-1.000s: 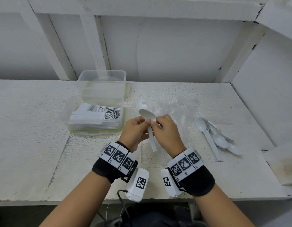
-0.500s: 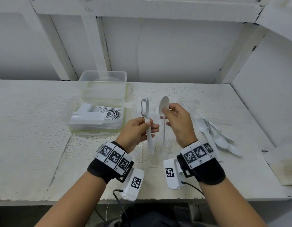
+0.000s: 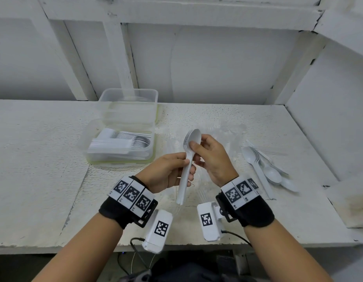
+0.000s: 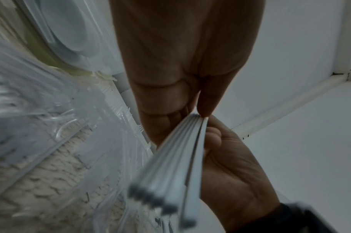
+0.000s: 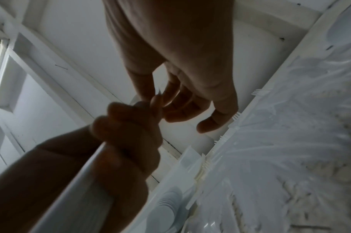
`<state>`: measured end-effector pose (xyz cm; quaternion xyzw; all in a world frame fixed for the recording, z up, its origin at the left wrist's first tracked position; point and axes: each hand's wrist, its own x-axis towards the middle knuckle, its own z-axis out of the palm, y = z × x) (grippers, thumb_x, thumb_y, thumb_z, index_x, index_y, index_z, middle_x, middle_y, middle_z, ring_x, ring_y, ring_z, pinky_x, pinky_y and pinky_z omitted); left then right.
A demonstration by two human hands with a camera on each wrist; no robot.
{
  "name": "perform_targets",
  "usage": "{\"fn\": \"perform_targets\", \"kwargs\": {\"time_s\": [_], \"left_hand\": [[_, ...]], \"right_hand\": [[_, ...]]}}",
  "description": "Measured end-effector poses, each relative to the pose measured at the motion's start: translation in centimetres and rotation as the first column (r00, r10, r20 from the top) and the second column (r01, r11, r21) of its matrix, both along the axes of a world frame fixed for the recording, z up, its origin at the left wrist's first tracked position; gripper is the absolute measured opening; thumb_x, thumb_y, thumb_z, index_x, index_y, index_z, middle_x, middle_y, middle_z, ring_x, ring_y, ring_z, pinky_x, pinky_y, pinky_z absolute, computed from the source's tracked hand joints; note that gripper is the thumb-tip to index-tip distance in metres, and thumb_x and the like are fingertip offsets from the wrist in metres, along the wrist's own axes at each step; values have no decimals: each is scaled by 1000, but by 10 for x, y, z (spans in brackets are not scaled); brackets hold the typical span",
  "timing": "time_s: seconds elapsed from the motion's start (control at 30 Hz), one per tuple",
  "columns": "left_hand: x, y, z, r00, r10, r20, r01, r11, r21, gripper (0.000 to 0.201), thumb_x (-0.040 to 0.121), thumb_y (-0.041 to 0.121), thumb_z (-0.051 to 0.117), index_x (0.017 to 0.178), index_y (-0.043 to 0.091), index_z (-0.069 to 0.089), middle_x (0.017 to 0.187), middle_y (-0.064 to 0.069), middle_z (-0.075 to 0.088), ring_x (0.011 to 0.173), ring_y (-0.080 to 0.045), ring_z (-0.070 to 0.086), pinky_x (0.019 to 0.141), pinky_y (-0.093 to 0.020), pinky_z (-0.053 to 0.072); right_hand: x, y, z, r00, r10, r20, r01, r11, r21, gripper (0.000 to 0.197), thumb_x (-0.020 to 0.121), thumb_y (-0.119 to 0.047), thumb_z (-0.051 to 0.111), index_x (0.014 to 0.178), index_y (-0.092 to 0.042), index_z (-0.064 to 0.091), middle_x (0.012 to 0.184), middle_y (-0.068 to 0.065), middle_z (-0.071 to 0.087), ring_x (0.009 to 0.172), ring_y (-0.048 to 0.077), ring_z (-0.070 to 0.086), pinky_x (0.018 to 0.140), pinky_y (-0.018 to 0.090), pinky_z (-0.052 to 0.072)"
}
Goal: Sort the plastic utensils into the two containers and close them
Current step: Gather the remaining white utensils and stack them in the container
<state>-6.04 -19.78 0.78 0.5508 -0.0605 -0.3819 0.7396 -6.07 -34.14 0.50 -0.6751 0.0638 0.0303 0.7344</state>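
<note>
Head view, frame centre: left hand (image 3: 166, 171) grips the spoon stack (image 3: 187, 163) by its handles; right hand (image 3: 212, 159) pinches the bowls, probably squaring them for the container (image 3: 123, 137) at centre left.

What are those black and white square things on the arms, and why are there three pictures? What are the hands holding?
Those squares are printed markers on wristbands. Small cameras sit under each wrist, and one is worn on the head, so there are three views. The left hand grips a stack of white plastic spoons by the handles; the right hand pinches the top spoon's bowl. On the white table sit an open clear container of stacked utensils and loose spoons.
</note>
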Motion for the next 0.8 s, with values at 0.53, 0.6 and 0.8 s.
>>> {"fn": "perform_targets", "kwargs": {"time_s": [0.53,0.6,0.8], "left_hand": [[1,41,7,837,-293,462,-141,700,700,22,91,9,47,107,16,34,67,5,52,62,-10,48,65,-24,42],[1,46,10,828,-293,477,-154,701,697,24,89,8,49,105,15,32,64,5,49,59,-12,45,61,-23,41],[9,60,11,835,-267,482,-173,704,689,31,87,7,52,105,15,28,66,3,55,59,-12,45,62,-23,41]], "right_hand": [[-4,3,-5,678,682,275,166,222,-961,42,82,-43,42,106,-19,67,105,0,65,95,26,62,70,41,50],[1,12,-6,640,724,257,198,168,-966,41,82,-42,40,102,-19,67,95,-1,65,84,22,63,63,36,50],[12,28,-5,569,794,214,119,178,-977,36,84,-35,38,91,-14,66,88,2,65,63,21,60,45,27,46]]}}
